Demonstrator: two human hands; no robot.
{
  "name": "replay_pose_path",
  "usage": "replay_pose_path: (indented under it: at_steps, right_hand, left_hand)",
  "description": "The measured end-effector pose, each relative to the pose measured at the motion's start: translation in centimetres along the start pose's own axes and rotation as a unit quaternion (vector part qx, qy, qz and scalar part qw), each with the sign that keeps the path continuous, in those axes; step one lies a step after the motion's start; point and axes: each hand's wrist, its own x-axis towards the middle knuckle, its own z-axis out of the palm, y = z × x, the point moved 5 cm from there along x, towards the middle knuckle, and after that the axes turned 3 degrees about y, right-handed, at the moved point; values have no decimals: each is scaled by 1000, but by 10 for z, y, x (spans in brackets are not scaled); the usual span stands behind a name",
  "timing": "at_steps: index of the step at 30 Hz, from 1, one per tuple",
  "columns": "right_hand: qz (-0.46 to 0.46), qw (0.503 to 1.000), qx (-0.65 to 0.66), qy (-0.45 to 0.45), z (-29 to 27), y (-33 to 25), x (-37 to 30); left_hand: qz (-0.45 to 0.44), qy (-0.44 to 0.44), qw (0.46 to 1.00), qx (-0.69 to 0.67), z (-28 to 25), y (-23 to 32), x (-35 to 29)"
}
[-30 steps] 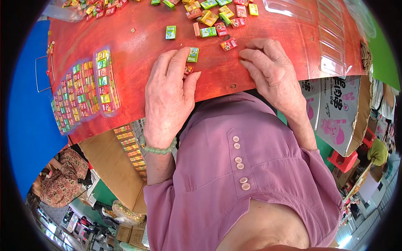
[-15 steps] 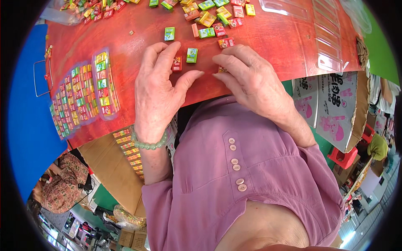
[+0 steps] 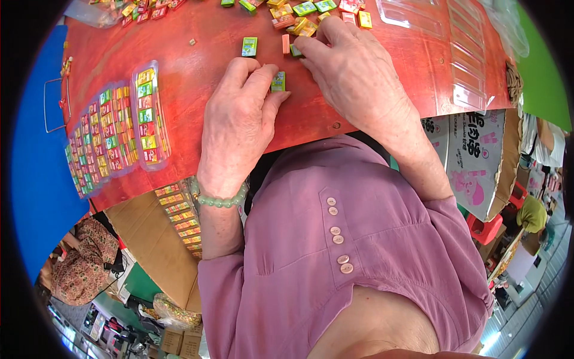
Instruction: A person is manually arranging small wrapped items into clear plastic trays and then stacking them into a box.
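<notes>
My left hand [image 3: 239, 116], a green bead bracelet on its wrist, bends over the table with thumb and forefinger closing about a small green box [image 3: 278, 82]. Farther right, my right hand [image 3: 359, 75] reaches toward the loose boxes with its fingers curled down. Its fingertips cover part of another green box [image 3: 295, 51], and whatever is in its grasp is hidden. Beside that box stands a narrow orange box [image 3: 286, 43]. A separate green box [image 3: 250, 46] lies beyond my left hand.
On the red table [image 3: 197, 78], clear trays [image 3: 154, 66] filled with colourful little boxes line the left side. Unfilled clear plastic trays [image 3: 469, 54] lie at the far right. Loose boxes [image 3: 284, 22] are scattered at the back. A cardboard carton [image 3: 149, 239] stands below the table's left edge.
My right hand has moved away from me to the loose boxes, covering several. My left hand has shifted right to the green box; the red box beside it is now out of sight.
</notes>
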Motion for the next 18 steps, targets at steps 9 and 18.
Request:
replay_pose_path:
  at_steps: [9, 18]
  right_hand:
    - [-35, 993, 16, -112, -19, -16, -23]
    - [103, 985, 131, -49, -29, 16, -60]
  left_hand:
    - [11, -9, 1000, 25, -1, 1, -5]
    - [23, -6, 999, 44, -1, 6, -8]
